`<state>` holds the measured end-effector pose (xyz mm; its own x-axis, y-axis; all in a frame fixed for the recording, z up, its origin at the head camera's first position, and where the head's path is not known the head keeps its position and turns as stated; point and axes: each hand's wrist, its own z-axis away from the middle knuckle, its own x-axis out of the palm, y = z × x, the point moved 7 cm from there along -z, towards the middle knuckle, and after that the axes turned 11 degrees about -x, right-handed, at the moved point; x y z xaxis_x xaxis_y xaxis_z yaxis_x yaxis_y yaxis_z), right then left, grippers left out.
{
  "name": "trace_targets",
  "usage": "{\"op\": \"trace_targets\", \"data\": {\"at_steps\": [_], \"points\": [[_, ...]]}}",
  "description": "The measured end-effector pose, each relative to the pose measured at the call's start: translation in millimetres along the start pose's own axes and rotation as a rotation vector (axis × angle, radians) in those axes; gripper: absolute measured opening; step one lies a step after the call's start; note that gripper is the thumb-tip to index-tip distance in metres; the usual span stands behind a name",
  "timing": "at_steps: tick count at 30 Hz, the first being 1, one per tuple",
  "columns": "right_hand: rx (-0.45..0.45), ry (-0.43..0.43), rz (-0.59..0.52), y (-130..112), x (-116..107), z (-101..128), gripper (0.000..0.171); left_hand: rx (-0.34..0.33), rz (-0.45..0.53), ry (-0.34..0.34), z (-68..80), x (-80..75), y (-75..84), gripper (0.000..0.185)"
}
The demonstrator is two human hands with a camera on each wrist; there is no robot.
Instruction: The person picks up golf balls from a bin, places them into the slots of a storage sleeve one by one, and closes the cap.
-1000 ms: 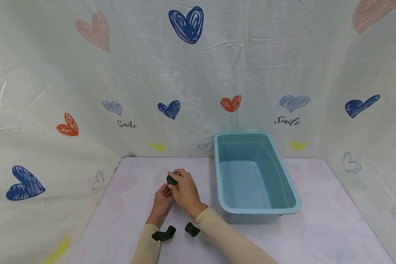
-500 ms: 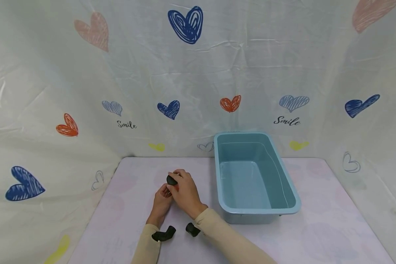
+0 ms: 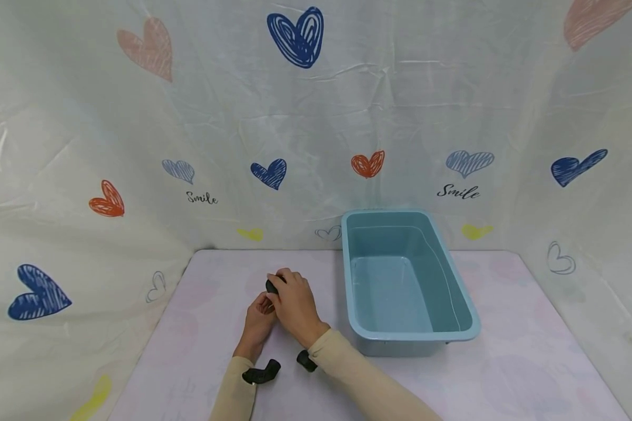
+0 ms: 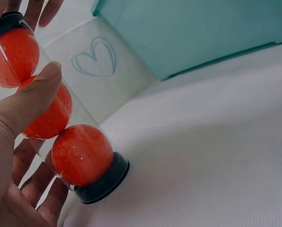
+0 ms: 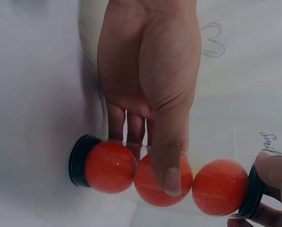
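- The clear tube (image 5: 162, 179) of three orange balls is what we hold between both hands, just above the table (image 3: 200, 339), left of the blue tub (image 3: 408, 280).
- In the right wrist view we see the balls (image 5: 110, 166) lined up in a row inside it, with a black cap (image 5: 77, 161) at one end and a second black cap (image 5: 253, 191) at the other.
- Our left hand (image 5: 148, 90) grips the tube around its middle: the thumb (image 5: 169, 161) presses on the middle ball and the fingers curl behind it.
- Our right hand (image 3: 295, 304) pinches the far black cap with its fingertips; in the head view it lies over the left hand, and only that cap (image 3: 271, 285) shows.
- In the left wrist view the near cap (image 4: 105, 182) sits close to the white table surface; we cannot tell whether it touches.
- On the table, near our sleeves, lie a bent black piece (image 3: 261, 373) and a short black piece (image 3: 305, 361), a little apart from each other.
- The heart-printed cloth (image 3: 316, 117) hangs behind the table and along its sides.
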<state>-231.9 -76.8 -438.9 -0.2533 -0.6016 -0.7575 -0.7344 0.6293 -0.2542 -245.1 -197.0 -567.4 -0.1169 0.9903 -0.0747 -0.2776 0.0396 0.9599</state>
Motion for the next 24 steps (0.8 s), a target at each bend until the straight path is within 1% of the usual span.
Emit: {"op": "trace_targets", "data": {"at_steps": [4,9,19,24], "points": [[-0.022,0.006,0.039,-1.2,-0.5,-0.1,0.037,-0.005,0.000,0.003,-0.7,0.0,-0.4,0.046],[-0.019,-0.016,0.068,-1.4,-1.5,-0.9,0.036,-0.014,-0.002,-0.002,-0.5,0.2,-1.5,0.049],[-0.011,-0.044,0.050,-2.1,-3.8,-2.5,0.035,-0.016,-0.002,-0.003,0.1,0.7,-0.2,0.049],[-0.011,-0.047,0.045,-2.3,-4.5,-3.2,0.035,-0.003,-0.001,0.002,1.2,0.2,0.8,0.049]]}}
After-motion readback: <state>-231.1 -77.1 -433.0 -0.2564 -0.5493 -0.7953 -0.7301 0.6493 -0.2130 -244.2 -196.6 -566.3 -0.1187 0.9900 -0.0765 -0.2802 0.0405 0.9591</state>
